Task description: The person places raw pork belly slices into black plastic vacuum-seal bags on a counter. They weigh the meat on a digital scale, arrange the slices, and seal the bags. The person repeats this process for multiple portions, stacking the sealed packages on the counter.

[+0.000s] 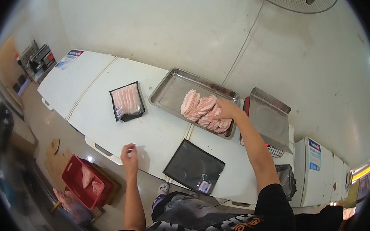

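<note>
Two hands busy: the right hand clamps down on the sliced pork heaped at the steel tray's four o'clock corner, fingers curled to lift a portion; the left hand rests loosely curled, grasping nothing, at the white counter's edge; empty black pouch waits at three o'clock from it; filled pouch lies at twelve.

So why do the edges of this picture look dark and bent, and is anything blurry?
Head view: the fisheye lens bows the long white counter and blackens the corners; the lower left around the red plastic crate is smeared; glare marks the shiny metal tray, where the right hand touches the pink sliced meat.
</note>
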Demonstrator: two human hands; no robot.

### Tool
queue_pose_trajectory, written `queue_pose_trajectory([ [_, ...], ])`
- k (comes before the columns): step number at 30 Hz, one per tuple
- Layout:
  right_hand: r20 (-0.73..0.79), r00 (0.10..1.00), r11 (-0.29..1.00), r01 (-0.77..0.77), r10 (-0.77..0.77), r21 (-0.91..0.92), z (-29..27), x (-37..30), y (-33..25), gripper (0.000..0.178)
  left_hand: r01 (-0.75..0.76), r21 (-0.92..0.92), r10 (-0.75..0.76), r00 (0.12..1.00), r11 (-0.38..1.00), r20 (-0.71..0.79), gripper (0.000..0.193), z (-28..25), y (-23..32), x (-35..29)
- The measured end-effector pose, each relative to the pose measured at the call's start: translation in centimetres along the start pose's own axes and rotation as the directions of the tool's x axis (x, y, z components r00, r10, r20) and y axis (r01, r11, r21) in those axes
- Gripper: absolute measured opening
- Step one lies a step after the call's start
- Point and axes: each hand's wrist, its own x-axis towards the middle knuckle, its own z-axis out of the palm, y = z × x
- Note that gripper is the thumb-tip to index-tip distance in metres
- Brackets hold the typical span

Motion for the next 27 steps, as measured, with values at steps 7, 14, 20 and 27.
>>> queue_pose_trajectory([
  [7,0.031,0.987,0.984,-0.161,0.159,0.076,0.2,-0.6,0.4,0.081,-0.344,0.243,0.297,0.931,0.907,0.210,0.010,1.7,0.0,0.4],
  [14,0.138,0.937,0.846,-0.348,0.320,0.404,0.4,0.9,2.1,0.102,-0.402,0.275,0.324,0.901,0.873,0.288,0.011,1.6,0.2,0.8],
  [20,0.238,0.911,0.858,-0.402,0.338,0.320,-0.4,2.2,2.3,0.110,-0.406,0.253,0.331,0.898,0.878,0.289,0.011,1.5,0.3,0.9],
  [27,0.199,0.920,0.903,-0.377,0.338,0.206,-2.1,2.0,0.0,0.105,-0.408,0.243,0.335,0.896,0.880,0.293,0.012,1.5,0.3,1.0],
])
